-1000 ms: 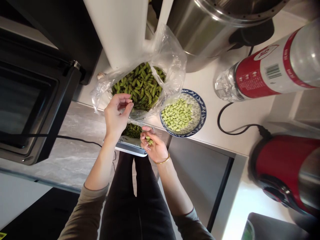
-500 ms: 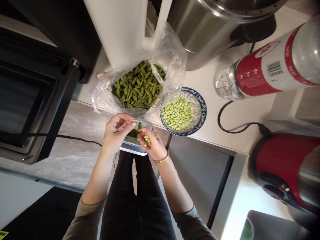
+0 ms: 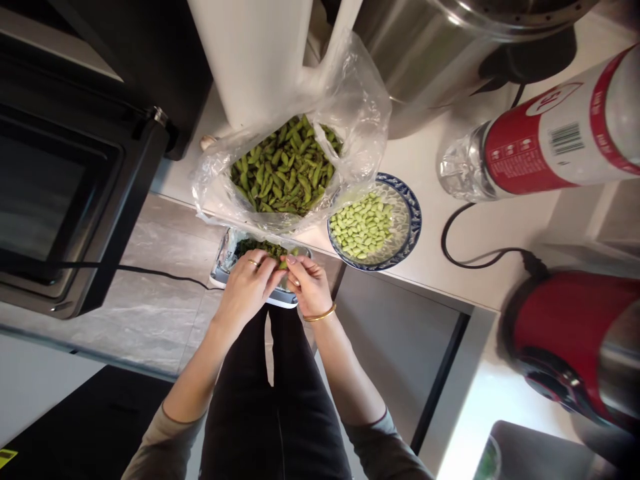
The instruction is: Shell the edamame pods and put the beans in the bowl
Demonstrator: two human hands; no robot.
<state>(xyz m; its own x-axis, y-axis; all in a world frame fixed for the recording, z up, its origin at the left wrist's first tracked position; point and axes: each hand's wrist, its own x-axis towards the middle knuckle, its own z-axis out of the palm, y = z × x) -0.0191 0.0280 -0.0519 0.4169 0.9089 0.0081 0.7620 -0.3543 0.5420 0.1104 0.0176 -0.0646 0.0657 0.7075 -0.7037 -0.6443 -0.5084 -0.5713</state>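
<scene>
Both my hands meet over a bin, pinching a green edamame pod point(image 3: 283, 264) between their fingertips. My left hand point(image 3: 249, 283) is closed, palm down, with a ring on one finger. The fingers of my right hand point(image 3: 309, 285) are curled, and a gold bangle circles that wrist. Below them, the lined bin point(image 3: 220, 275) holds dark green husks point(image 3: 263, 248). Beyond my hands, a clear plastic bag point(image 3: 213, 190) lies open on the counter, full of edamame pods point(image 3: 285, 170). Shelled beans point(image 3: 361, 227) fill part of a blue-rimmed dish point(image 3: 413, 223) to its right.
A microwave point(image 3: 75, 220) stands at left, its cord point(image 3: 160, 272) hanging beside the bin. Behind the bag are a white appliance point(image 3: 250, 53) and a steel pot point(image 3: 415, 53). To the right are a large water bottle point(image 3: 540, 140), a black cable point(image 3: 450, 247) and a red appliance point(image 3: 565, 340).
My left hand has turned palm down and moved right to meet the right hand at the pod. Beans that showed in my right hand are now hidden. The view has shifted slightly.
</scene>
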